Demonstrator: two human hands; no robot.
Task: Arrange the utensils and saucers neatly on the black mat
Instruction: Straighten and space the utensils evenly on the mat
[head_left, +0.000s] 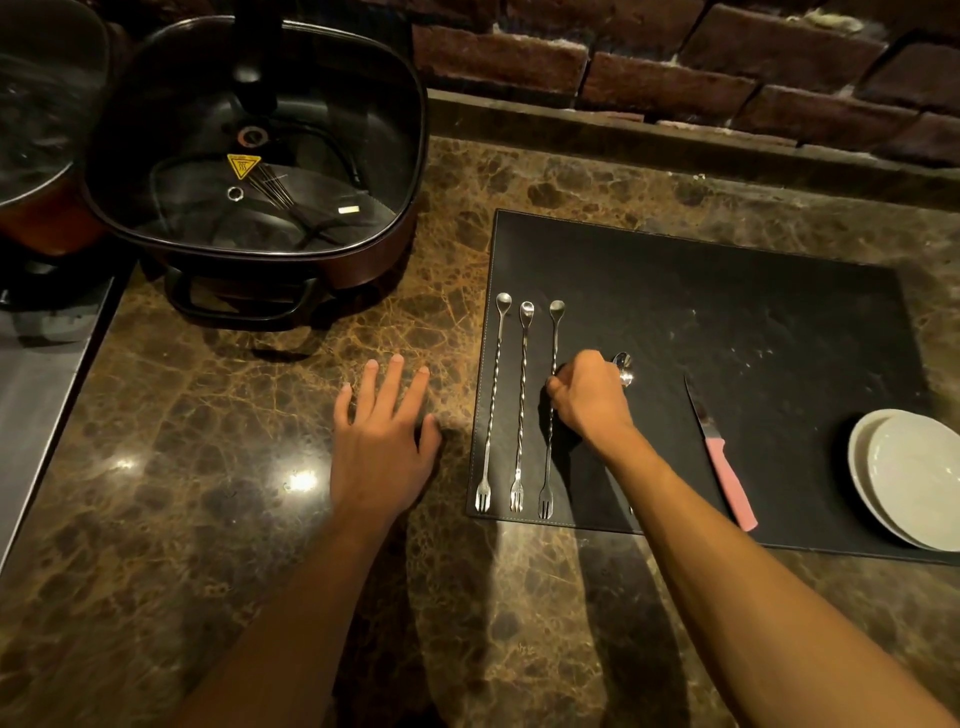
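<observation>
A black mat (727, 312) lies on the marble counter. Three long twisted bar spoons with fork ends lie side by side along its left edge: the left one (492, 400), the middle one (521, 405) and the right one (551, 338). My right hand (589, 397) is closed over a fourth metal spoon (623, 368), whose bowl sticks out beside my fingers, just right of the third bar spoon. My left hand (382, 431) rests flat and spread on the counter left of the mat. A pink-handled knife (724, 462) lies on the mat. Two stacked white saucers (914, 478) sit at the mat's right edge.
A square electric pot with a glass lid (254, 156) stands at the back left of the counter, with a second lidded pot (36, 130) beside it. A brick wall (675, 67) runs behind. A metal surface (36, 384) borders the counter's left side.
</observation>
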